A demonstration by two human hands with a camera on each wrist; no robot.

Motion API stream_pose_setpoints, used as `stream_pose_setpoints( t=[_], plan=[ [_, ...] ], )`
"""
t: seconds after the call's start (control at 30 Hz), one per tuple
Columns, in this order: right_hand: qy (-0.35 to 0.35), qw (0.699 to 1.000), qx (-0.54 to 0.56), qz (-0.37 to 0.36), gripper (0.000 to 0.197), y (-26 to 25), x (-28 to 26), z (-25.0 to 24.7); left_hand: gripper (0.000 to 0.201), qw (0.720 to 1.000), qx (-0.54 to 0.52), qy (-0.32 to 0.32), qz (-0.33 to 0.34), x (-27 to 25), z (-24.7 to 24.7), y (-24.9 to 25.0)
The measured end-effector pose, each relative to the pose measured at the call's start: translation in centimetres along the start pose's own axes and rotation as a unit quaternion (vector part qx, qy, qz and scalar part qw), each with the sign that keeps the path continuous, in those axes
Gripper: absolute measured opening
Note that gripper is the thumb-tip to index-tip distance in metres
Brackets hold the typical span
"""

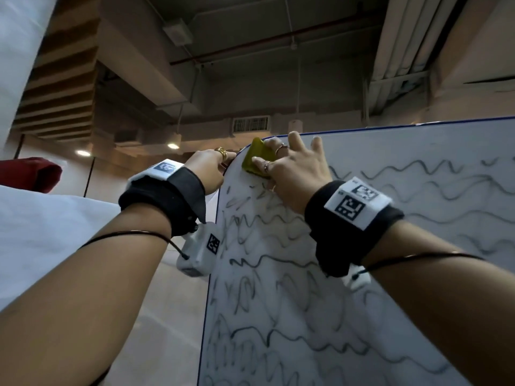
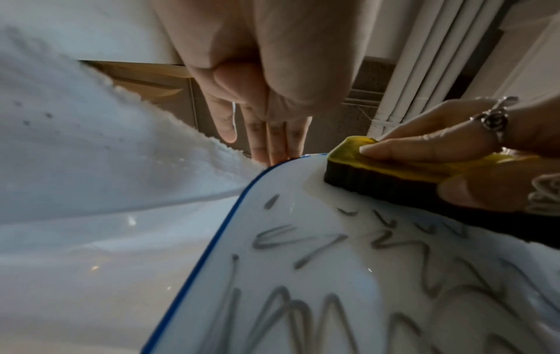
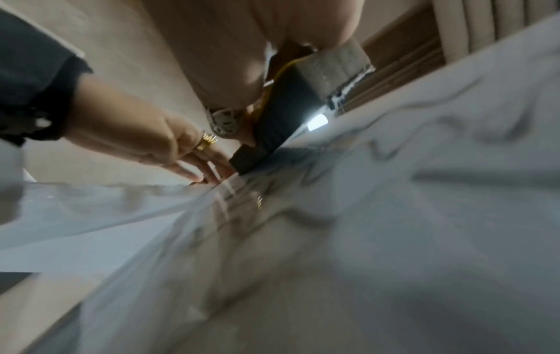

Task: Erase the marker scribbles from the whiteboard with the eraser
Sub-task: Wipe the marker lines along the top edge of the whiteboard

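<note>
A whiteboard [image 1: 362, 288] with a thin blue rim stands tilted in front of me, covered in wavy black marker scribbles [image 1: 278, 263]. My right hand [image 1: 276, 162] grips a yellow-topped eraser [image 1: 252, 160] with a dark felt base and presses it flat on the board's top left corner. In the left wrist view the eraser [image 2: 363, 172] sits on a clean patch, with the scribbles [image 2: 303, 239] just below it. My left hand [image 1: 213, 168] rests with straight fingers [image 2: 272, 141] against the rim at that same corner. The right wrist view is blurred and shows the eraser [image 3: 282, 115] edge-on.
White cloth [image 1: 41, 224] hangs to the left of the board, with a red thing [image 1: 30, 174] behind it. Overhead run ceiling ducts and pipes [image 1: 278, 51]. The board stretches on to the right and downward, out of the frame.
</note>
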State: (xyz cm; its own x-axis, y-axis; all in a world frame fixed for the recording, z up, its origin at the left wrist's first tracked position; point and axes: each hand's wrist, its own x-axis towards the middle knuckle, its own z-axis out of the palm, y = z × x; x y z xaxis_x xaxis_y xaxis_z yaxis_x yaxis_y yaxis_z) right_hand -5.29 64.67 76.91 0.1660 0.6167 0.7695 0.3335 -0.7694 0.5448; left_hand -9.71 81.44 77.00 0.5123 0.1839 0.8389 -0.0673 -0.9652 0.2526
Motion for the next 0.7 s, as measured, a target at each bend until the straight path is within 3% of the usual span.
stream_pose_setpoints(
  t=[0.13, 0.23, 0.37, 0.5, 0.6, 0.7],
  plan=[
    [-0.018, 0.997, 0.049, -0.061, 0.046, -3.9, -1.1, 2.0, 0.053, 1.0, -0.029, -0.007, 0.002, 0.3, 0.1, -0.2],
    [-0.018, 0.99, 0.037, -0.133, 0.04, -3.6, -2.6, 1.7, 0.052, 1.0, -0.022, -0.009, 0.001, 0.4, -0.1, -0.2],
    [-0.029, 0.994, -0.013, -0.104, 0.047, 0.3, -2.9, -0.1, 0.056, 1.0, 0.01, -0.002, 0.005, 0.4, 0.5, -0.5],
    [-0.03, 0.997, 0.012, -0.064, 0.046, -2.2, -1.3, 0.8, 0.055, 1.0, 0.007, 0.016, 0.024, 0.4, 1.5, -1.1],
    [-0.034, 0.994, 0.039, -0.096, 0.042, -5.3, -1.4, 2.0, 0.057, 0.999, -0.015, 0.018, 0.022, 0.7, 1.6, -1.6],
    [-0.029, 0.99, 0.026, -0.137, 0.04, -4.0, -3.0, 2.1, 0.06, 1.0, -0.013, 0.008, 0.022, 1.0, 1.9, -2.0]
  ],
)
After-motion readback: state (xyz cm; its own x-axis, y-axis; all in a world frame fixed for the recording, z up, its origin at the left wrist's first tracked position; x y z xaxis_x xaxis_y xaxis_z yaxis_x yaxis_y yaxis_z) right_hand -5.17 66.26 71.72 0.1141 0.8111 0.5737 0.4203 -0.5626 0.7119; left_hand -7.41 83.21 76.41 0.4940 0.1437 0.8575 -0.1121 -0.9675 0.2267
